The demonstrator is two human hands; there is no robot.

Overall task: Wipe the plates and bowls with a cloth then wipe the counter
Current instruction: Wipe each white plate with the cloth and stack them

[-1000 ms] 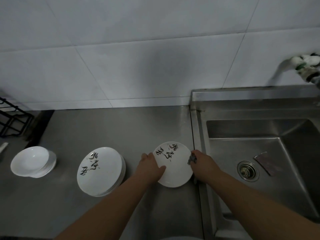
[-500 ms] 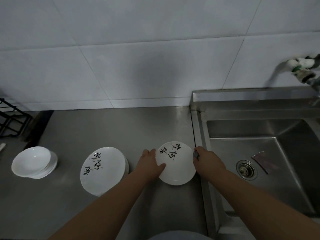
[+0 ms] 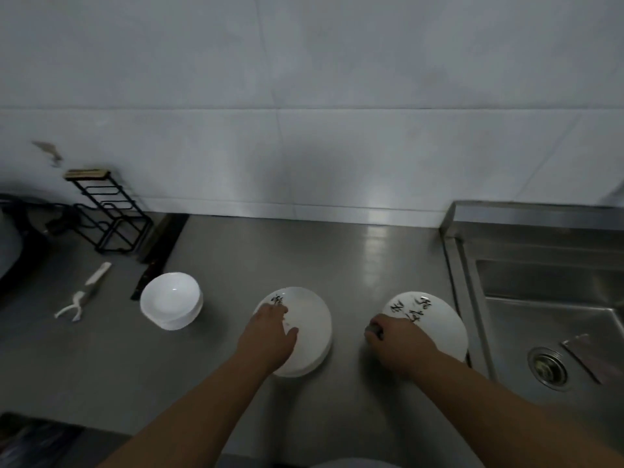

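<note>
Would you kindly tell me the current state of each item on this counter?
Plate stack: stacked, left hand resting flat on top.
Single plate: lying beside the sink, right hand on it.
Cloth: bunched in right hand.
Bowls: nested upright, untouched.

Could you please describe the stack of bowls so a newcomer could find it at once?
From the steel sink on the right, follow the counter leftwards past the nearest plate and the plate stack. The stack of bowls comes next, before the black wire rack. Unlike the plates, it is deeper and bears no black lettering.
</note>
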